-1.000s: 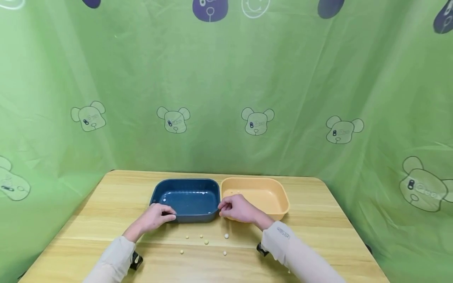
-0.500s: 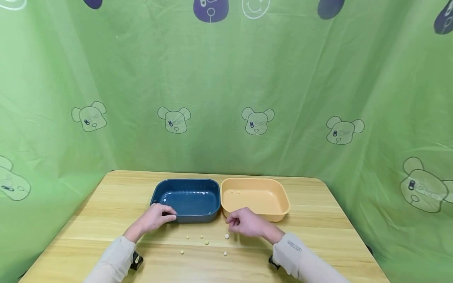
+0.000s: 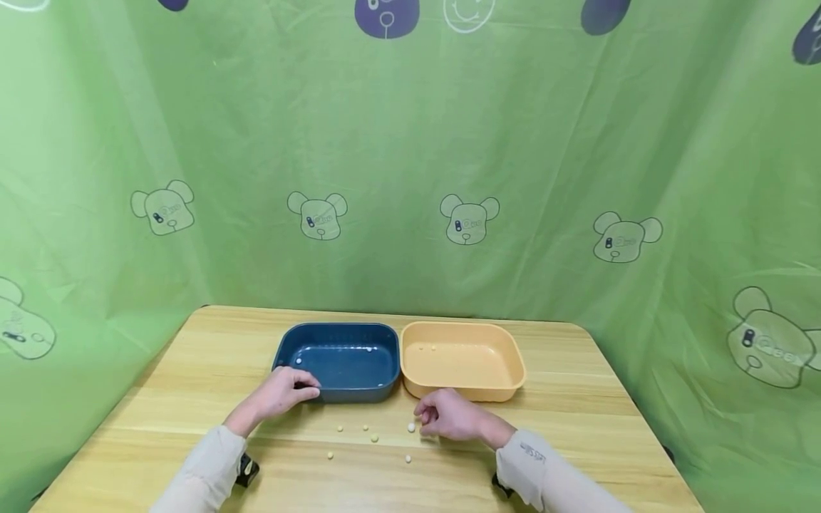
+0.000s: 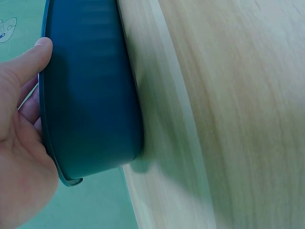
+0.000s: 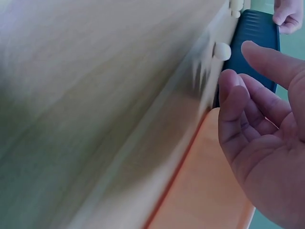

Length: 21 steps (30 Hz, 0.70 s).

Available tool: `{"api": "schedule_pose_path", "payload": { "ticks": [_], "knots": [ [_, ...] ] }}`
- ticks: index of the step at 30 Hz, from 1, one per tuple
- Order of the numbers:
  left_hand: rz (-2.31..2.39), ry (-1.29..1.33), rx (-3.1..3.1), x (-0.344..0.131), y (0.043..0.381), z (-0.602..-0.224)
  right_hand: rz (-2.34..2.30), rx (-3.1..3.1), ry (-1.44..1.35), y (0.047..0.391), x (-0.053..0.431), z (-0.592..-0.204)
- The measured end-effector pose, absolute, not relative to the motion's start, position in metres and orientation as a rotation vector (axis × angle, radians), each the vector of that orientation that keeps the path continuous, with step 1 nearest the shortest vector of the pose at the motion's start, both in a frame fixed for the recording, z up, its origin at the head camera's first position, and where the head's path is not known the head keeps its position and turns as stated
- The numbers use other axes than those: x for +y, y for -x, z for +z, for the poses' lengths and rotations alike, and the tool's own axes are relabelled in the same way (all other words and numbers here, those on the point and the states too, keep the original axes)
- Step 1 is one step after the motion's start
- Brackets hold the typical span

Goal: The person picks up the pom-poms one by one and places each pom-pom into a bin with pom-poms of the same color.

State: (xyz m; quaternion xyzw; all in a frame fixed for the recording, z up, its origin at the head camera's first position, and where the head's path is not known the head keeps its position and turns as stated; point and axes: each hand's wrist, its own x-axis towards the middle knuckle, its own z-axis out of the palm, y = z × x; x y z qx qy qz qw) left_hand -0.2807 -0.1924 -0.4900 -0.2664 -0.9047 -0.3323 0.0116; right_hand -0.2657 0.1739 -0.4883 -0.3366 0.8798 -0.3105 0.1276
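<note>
My left hand (image 3: 280,393) grips the near rim of the dark blue tub (image 3: 359,395). In the left wrist view the thumb presses the tub's outer wall (image 4: 95,95) while the fingers reach behind the rim. Low over the table, my right hand (image 3: 454,416) is beside a small white ball (image 3: 411,427). The right wrist view has that ball (image 5: 222,51) just past the fingertips, with thumb and bent fingers apart and nothing between them. Several small pale yellow and white balls, such as a yellow one (image 3: 375,438), lie on the wood.
A light orange tub (image 3: 490,393) stands against the blue tub's right side, with two small yellowish balls (image 3: 433,348) inside. A few white balls (image 3: 298,360) lie in the blue tub. Green printed curtains (image 3: 385,278) surround the wooden table (image 3: 577,427).
My right hand has moved from the gap between the tubs toward me and slightly right, down beside the white ball. The left hand has stayed on the blue tub's rim.
</note>
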Motion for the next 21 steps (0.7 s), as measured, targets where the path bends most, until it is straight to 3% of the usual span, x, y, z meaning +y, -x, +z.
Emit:
{"api": "schedule_pose_path", "payload": {
  "ticks": [21],
  "knots": [
    [-1.019, 0.808, -2.842, -0.192, 0.281, -0.490, -0.857, 2.574, 0.972, 0.276, 0.164, -0.504]
  ]
}}
